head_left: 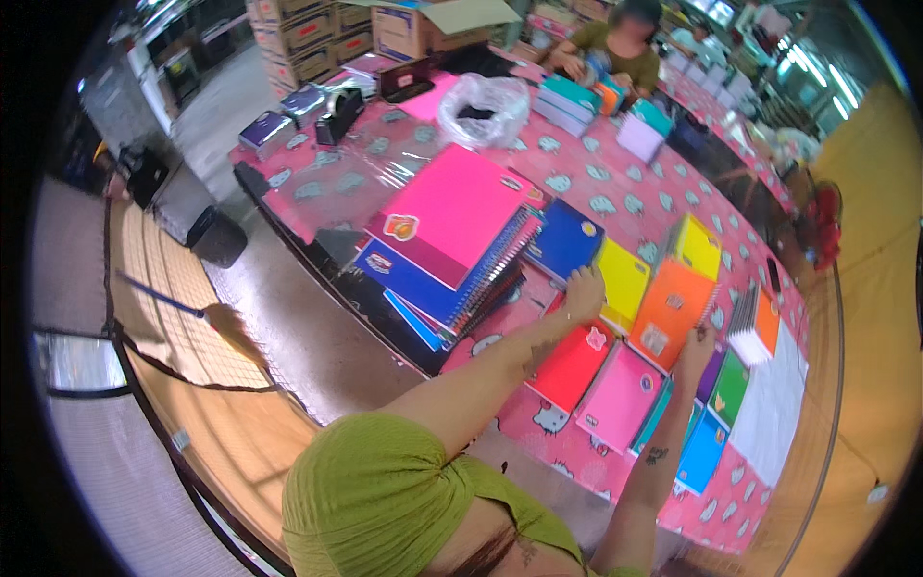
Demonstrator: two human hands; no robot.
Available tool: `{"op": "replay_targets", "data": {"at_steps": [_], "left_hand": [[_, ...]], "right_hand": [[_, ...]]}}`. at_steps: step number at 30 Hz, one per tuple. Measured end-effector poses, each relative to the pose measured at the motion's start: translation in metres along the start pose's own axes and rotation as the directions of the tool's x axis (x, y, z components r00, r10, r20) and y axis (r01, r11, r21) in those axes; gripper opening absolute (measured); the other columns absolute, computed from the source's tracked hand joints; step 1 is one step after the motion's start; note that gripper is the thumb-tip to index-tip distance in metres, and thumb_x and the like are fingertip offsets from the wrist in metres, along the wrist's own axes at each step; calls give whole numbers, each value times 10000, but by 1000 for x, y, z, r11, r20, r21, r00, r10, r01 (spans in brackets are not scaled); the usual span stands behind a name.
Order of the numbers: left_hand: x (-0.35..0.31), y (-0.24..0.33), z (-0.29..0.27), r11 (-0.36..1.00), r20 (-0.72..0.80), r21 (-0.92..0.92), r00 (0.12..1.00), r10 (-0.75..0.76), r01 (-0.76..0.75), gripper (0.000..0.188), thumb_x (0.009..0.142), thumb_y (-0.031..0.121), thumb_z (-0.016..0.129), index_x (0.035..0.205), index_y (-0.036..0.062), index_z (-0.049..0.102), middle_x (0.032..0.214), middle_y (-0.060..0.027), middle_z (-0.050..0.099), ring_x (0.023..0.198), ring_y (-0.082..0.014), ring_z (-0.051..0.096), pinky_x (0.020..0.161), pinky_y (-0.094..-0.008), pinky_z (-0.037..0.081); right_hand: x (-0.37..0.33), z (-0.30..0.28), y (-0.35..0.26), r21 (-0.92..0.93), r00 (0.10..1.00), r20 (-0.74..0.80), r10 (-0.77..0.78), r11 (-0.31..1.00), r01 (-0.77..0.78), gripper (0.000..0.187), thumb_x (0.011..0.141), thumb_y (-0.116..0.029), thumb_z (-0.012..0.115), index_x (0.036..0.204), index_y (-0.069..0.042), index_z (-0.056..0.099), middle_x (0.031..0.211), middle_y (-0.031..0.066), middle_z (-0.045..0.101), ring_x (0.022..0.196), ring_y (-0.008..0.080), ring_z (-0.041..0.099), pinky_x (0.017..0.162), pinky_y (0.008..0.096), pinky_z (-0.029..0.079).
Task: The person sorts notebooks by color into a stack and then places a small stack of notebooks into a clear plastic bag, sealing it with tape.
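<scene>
My left hand [585, 293] is closed with bent fingers at the left edge of a yellow notebook [623, 282], beside a dark blue notebook [564, 240]. My right hand [699, 343] grips the right edge of an orange notebook [671, 313]; its fingertips are partly hidden. Touching the orange cover at the far end is another yellow notebook [697, 247]. Nearer to me lie a red notebook [574, 365] and a pink notebook [620, 396]. To the right of my right forearm are a green notebook [729, 388] and a light blue notebook [703, 452].
A stack of large spiral notebooks with a pink cover [461, 207] stands to the left. Further back are a clear plastic bag [484, 111], a black tape dispenser [339, 117] and cardboard boxes [402, 34]. Another person [615, 53] sits across the pink patterned table [596, 178]. White-edged notebooks [753, 325] stand right.
</scene>
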State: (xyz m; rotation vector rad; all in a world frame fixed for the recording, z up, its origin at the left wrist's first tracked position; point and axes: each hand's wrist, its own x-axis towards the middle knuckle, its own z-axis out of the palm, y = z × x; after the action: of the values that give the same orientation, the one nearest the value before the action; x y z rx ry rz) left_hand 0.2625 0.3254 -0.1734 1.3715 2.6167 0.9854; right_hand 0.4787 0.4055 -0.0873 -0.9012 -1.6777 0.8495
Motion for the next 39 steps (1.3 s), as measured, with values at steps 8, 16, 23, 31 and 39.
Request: {"op": "replay_targets", "data": {"at_steps": [8, 16, 23, 31, 39], "left_hand": [[-42, 50, -240, 644, -304, -731, 953, -8, -228, 392, 795, 26, 599, 1150, -50, 450, 1050, -229, 571, 936, -361, 611, 836, -423, 491], [-43, -89, -468, 394, -482, -829, 864, -146, -396, 491, 837, 26, 501, 1324, 28, 563, 992, -42, 644, 683, -36, 504, 611, -152, 409], [-78, -169, -392, 929, -379, 244, 855, 355, -278, 518, 827, 177, 624, 1330, 71, 556, 1133, -240, 580, 1080, -372, 526, 945, -439, 411], [-114, 37, -282, 582, -190, -504, 739, 647, -639, 402, 832, 108, 657, 1212, 6, 570, 1148, -199, 578, 1103, -356, 558, 938, -428, 443], [-44, 120, 45, 905, 218, -327, 911, 351, -271, 572, 835, 256, 688, 1292, -11, 469, 1094, -273, 566, 988, -406, 608, 819, -474, 509]], "right_hand": [[-96, 4, -189, 110, 746, -659, -94, 969, 219, 343, 943, -155, 628, 1200, 69, 596, 1062, 108, 679, 905, 130, 612, 862, 281, 473], [-109, 171, -252, 139, 601, 164, -783, 621, 771, 319, 778, 4, 641, 1070, -115, 692, 1125, 93, 624, 1087, 263, 593, 1016, 443, 420], [-129, 175, -187, 216, 944, 199, -263, 951, 219, 339, 776, 88, 561, 1069, -51, 659, 1144, 141, 613, 1106, 304, 570, 961, 399, 434], [-55, 22, 36, -724, 996, -92, -20, 688, -54, 432, 872, -213, 620, 1277, -85, 540, 1322, 211, 498, 1251, 387, 444, 1012, 523, 391], [-3, -76, 88, -697, 894, 140, 427, 683, -217, 530, 931, -383, 534, 1345, -58, 484, 1324, 244, 502, 1181, 411, 521, 972, 539, 426]]}}
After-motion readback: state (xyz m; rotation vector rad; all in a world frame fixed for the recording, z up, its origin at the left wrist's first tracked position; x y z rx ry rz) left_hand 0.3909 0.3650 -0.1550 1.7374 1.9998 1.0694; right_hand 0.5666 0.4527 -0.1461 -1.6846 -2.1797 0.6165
